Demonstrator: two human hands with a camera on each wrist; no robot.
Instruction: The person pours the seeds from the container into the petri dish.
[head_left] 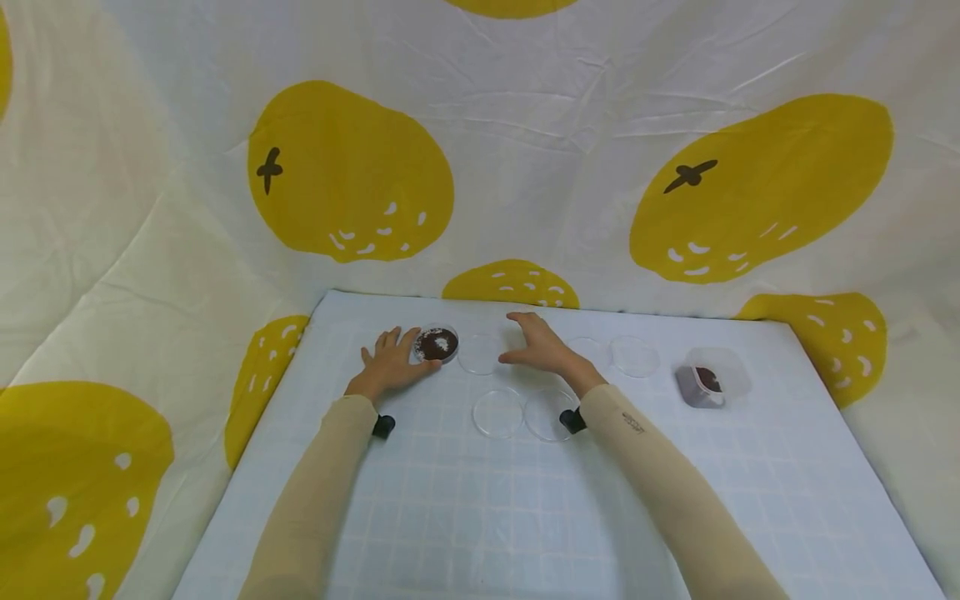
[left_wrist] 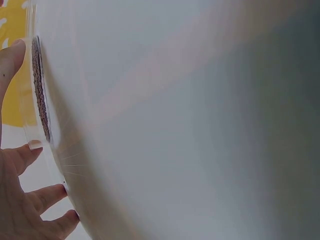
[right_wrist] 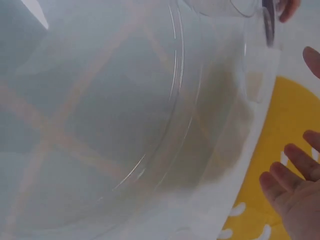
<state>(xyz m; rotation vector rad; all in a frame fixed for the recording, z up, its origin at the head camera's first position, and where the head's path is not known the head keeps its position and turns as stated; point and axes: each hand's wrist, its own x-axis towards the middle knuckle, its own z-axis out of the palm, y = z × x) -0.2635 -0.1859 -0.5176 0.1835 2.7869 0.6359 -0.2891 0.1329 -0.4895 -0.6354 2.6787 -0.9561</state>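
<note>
In the head view a round petri dish of dark brown, soil-like granules with white bits on top stands at the table's back left. My left hand holds this dish by its sides between thumb and index finger; its other fingers are spread, their tips down near the table in the left wrist view. To the right, my right hand hovers with thumb and fingers apart, holding nothing. Between the two hands lies a clear petri dish. The granules show edge-on through the dish wall in the left wrist view.
Two clear dishes lie nearer me, one partly under the right wrist. Two more clear dishes are right of that hand. Farther right stands a clear plastic tub with dark granules. Patterned cloth hangs behind the table.
</note>
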